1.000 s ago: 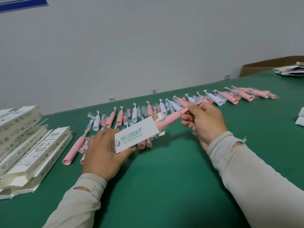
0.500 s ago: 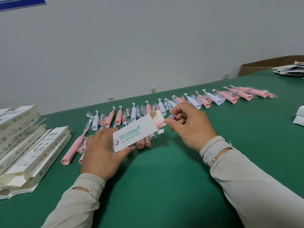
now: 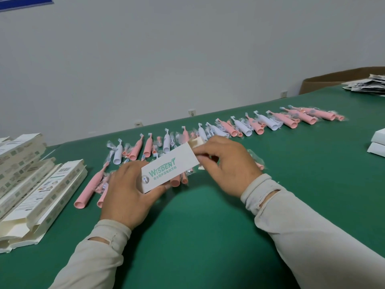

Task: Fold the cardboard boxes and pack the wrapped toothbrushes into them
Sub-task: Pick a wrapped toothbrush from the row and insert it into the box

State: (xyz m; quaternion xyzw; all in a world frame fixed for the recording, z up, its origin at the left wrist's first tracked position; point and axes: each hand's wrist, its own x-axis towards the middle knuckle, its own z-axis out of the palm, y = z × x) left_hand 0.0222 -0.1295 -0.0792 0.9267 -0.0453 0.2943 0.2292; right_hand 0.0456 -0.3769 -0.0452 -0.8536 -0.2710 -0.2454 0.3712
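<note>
The left hand (image 3: 127, 190) grips the white printed cardboard box (image 3: 169, 168) (lower end); the right hand (image 3: 227, 165), at three o'clock, pinches its open end flap (image 3: 196, 142).

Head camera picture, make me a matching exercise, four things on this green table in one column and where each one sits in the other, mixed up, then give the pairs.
Things:
1. Wisdent box
2. flat box stack
3. brown carton
4. row of wrapped toothbrushes

Places:
A. far right, beyond the table's edge
B. held in both hands, left hand and right hand
C. left edge of the table
D. across the table, beyond the hands

Pairs: 1-B, 2-C, 3-A, 4-D
</note>
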